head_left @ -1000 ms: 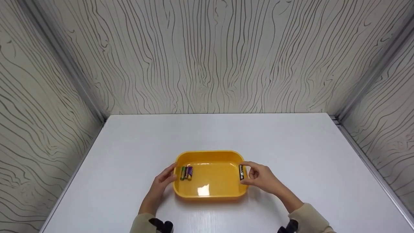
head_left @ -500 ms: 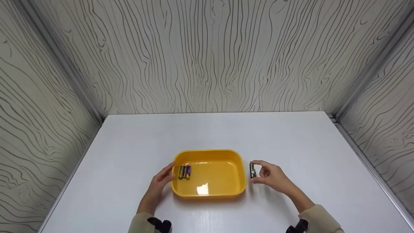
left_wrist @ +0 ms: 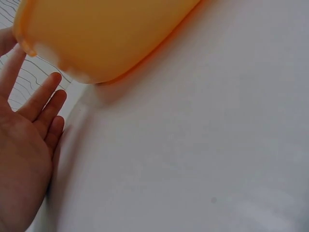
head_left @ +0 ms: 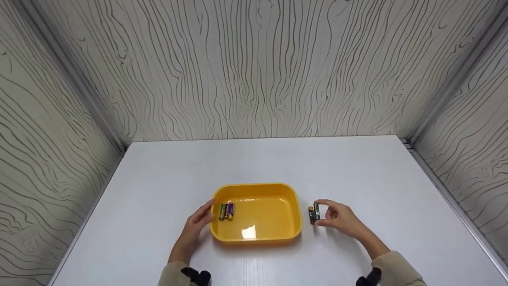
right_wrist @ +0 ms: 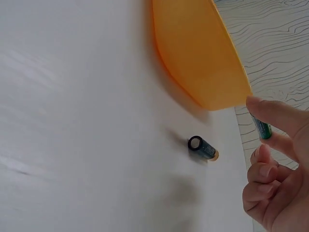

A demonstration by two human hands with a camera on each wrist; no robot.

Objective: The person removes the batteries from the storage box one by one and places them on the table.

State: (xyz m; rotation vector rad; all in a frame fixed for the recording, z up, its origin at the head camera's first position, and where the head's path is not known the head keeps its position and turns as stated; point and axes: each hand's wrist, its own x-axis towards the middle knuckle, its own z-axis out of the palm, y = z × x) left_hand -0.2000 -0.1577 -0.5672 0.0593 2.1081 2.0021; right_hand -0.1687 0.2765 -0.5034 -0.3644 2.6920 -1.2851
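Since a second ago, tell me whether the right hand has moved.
Yes. The right hand has drawn rightward, away from the yellow tray, out over the table.

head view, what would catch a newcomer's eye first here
The yellow tray at the middle of the white table stands out first, with two batteries lying inside near its left wall. To its right, the right hand pinches a battery above another one that lies on the table. The left hand rests against the tray's left side.
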